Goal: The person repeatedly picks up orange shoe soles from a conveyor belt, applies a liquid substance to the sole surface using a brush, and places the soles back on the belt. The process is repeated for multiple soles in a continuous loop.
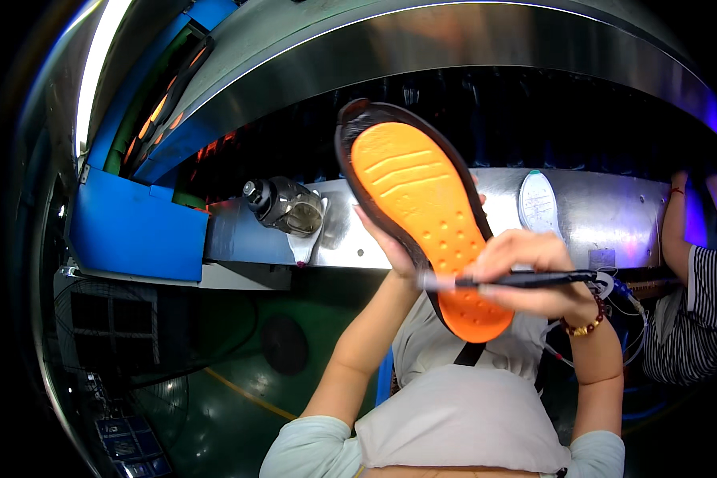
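An orange shoe sole with a black rim [421,215] is held up in front of me, its tread side facing me and its toe pointing up-left. My left hand [390,243] grips it from behind at its lower left edge, mostly hidden by the sole. My right hand [530,275] is shut on a thin black brush [518,280] lying crosswise, its pale tip touching the heel part of the sole. A beaded bracelet is on my right wrist.
A metal conveyor housing [581,211] runs across behind the sole, with a round white gauge [538,203] and a dark metal pot [287,205] on its ledge. A blue panel [135,227] is at left. Another person's arm in a striped sleeve [697,295] is at right. A fan [107,315] stands low left.
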Demonstrator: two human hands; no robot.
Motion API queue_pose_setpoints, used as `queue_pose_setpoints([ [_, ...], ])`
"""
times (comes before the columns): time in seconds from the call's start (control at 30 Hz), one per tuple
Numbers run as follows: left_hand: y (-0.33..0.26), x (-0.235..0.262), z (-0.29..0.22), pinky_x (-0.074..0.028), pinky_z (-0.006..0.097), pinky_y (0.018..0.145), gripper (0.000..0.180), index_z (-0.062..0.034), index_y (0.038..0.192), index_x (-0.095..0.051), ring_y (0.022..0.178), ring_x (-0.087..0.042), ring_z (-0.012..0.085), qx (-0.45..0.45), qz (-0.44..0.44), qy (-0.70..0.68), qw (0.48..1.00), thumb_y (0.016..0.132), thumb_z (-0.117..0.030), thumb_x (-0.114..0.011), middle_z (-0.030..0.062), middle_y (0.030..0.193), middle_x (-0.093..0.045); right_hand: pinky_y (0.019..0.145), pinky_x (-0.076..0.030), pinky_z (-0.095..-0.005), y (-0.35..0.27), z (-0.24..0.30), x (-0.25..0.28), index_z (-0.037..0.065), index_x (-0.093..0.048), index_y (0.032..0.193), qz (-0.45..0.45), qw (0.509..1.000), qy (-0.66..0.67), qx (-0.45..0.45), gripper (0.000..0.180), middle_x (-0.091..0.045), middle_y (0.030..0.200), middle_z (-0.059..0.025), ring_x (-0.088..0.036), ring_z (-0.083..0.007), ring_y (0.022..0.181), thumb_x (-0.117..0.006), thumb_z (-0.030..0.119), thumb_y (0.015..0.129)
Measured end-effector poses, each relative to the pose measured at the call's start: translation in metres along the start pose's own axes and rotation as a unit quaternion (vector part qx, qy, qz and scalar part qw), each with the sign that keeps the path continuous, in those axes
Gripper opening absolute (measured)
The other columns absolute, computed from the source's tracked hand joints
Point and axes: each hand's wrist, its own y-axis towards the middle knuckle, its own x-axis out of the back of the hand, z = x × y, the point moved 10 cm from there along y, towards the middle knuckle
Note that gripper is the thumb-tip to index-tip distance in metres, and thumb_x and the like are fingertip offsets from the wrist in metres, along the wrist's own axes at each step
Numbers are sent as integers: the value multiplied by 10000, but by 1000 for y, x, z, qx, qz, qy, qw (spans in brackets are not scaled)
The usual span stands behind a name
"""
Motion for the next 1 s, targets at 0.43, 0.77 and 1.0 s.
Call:
queue_pose_setpoints([
  [0.43, 16, -11, -42, -328, 481, 938, 1001, -78, 1330, -185, 1133, -378, 381, -83, 81, -47, 992, 642, -785, -353, 227, 1310, -269, 768, -443, -255, -21, -18, 27, 52, -661, 839, -55, 991, 97, -72, 208, -649, 836, -45, -568, -156, 834, -694, 14, 637],
  [0.77, 15, -17, -51, -341, 486, 933, 1018, -86, 1324, -199, 1137, -383, 386, -94, 61, 10, 994, 614, -790, -391, 226, 1308, -270, 759, -466, -268, -46, -44, 36, 20, -651, 817, -80, 982, 85, -148, 185, -619, 861, -86, -577, -177, 828, -661, -45, 644],
  [1.0, 18, -32, -49, -364, 479, 919, 1040, -74, 1317, -205, 1133, -387, 390, -67, 45, 17, 997, 601, -810, -366, 231, 1306, -267, 869, -391, -356, -47, -41, 17, 10, -650, 818, 28, 962, 272, -30, 231, -645, 855, -122, -526, -225, 955, -691, -38, 595],
])
